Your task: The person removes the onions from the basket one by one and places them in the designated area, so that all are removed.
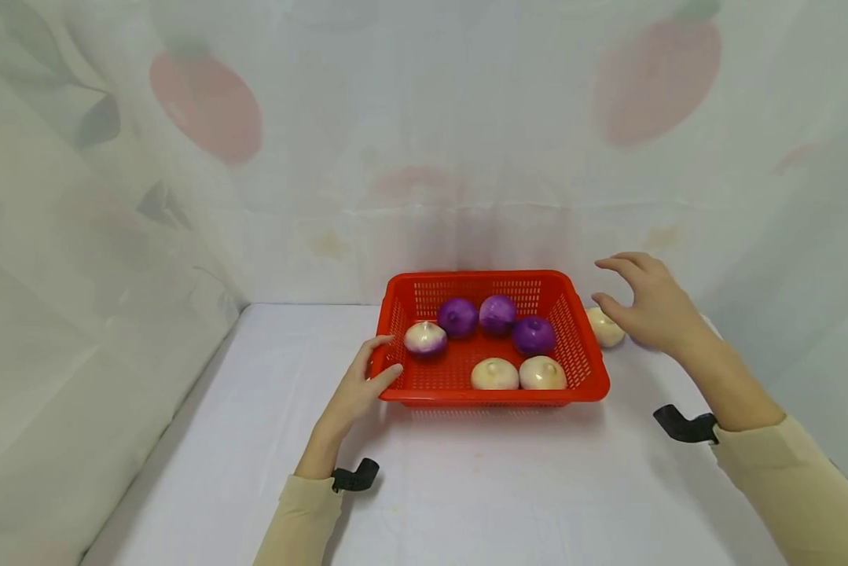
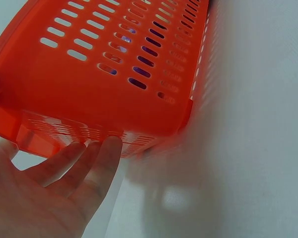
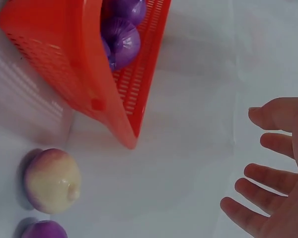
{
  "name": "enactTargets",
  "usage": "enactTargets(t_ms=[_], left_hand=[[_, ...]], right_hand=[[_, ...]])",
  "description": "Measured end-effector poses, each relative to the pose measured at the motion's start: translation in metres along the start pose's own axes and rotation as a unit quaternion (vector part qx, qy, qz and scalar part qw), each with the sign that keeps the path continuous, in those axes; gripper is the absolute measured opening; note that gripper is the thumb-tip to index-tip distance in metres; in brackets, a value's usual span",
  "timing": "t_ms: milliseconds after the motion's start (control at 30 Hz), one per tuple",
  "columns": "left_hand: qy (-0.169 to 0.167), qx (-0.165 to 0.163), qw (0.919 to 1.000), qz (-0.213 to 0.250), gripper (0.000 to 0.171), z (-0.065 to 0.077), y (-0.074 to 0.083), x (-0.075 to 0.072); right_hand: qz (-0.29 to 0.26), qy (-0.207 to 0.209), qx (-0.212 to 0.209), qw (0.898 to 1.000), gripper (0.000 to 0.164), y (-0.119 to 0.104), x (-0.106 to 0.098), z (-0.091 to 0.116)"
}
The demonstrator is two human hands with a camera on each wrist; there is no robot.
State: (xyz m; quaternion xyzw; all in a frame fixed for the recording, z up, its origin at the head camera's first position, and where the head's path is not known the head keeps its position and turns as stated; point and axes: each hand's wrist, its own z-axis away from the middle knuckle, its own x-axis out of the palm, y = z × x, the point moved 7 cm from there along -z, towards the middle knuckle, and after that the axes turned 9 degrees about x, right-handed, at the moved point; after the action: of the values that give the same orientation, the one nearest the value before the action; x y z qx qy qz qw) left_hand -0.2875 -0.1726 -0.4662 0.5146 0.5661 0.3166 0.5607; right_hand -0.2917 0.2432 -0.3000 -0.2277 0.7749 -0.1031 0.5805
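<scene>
A red plastic basket point(image 1: 438, 395) stands on the white table, holding several round bulbs that look like turnips or onions. At its back lie purple ones point(image 1: 497, 314); at its left is a white-and-purple one point(image 1: 425, 338), and cream ones point(image 1: 494, 374) are at the front. My left hand point(image 1: 356, 389) holds the left end, thumb at the rim and fingers point(image 2: 102, 168) against the outer end wall. Right of the basket, my right hand point(image 1: 653, 303) hovers empty, fingers apart. Below it rests a cream bulb point(image 1: 605, 328) with a purple base.
Beside the loose cream bulb lies a purple one point(image 3: 44, 229), mostly hidden by the right hand in the head view. White cloth printed with fruit point(image 1: 424, 141) hangs behind the table and at both sides. The white tabletop point(image 1: 480, 487) extends in front of the basket.
</scene>
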Motion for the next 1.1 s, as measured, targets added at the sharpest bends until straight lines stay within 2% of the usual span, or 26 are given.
enactTargets(t_ms=[233, 400, 767, 1100], left_hand=[[0.001, 0.005, 1.0000, 0.000, 0.063, 0.000, 0.001, -0.001], [0.002, 0.008, 1.0000, 0.001, 0.063, -0.001, 0.001, -0.001], [0.001, 0.010, 0.9999, -0.005, 0.061, -0.002, 0.000, -0.002], [-0.002, 0.001, 0.9999, 0.012, 0.059, -0.002, 0.000, 0.000]], right_hand=[[0.000, 0.008, -0.035, 0.999, 0.048, -0.017, 0.000, -0.004], [0.008, -0.006, -0.051, 0.999, 0.048, -0.027, 0.010, -0.007], [0.035, -0.083, -0.031, 0.995, 0.056, -0.031, 0.053, -0.023], [0.055, -0.137, -0.060, 0.987, 0.056, -0.023, 0.093, -0.032]])
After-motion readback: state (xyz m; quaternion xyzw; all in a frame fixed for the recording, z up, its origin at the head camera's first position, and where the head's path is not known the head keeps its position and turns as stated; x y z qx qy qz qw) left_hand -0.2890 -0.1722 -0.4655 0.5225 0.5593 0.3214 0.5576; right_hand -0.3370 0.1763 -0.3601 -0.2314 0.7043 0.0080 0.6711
